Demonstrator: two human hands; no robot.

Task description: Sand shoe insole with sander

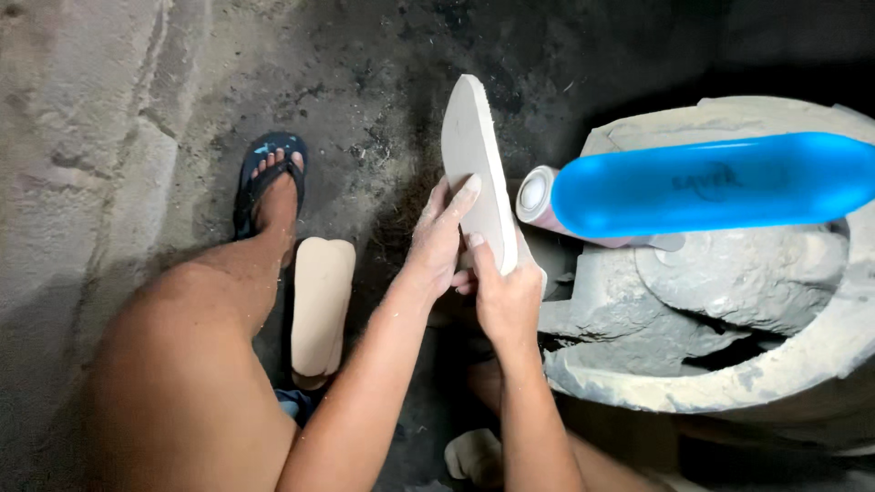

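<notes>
While both hands grip it, left hand (444, 239) flat on its face and right hand (504, 296) pinching its lower edge, the pale sole (476, 164) stands edge-on beside the sanding drum (538, 193).

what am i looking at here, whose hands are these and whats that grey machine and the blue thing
This is one picture from a camera worn on a person's head, looking down at their own bare hands. The left hand and right hand together hold a pale flat sole-shaped piece on edge, close to a small roller on a dusty grey machine. Whether the piece touches the roller cannot be told. The blue thing is an elongated glossy shape above the roller. On the dark floor lies a stack of similar pale pieces, beside the person's foot in a dark flip-flop.
</notes>
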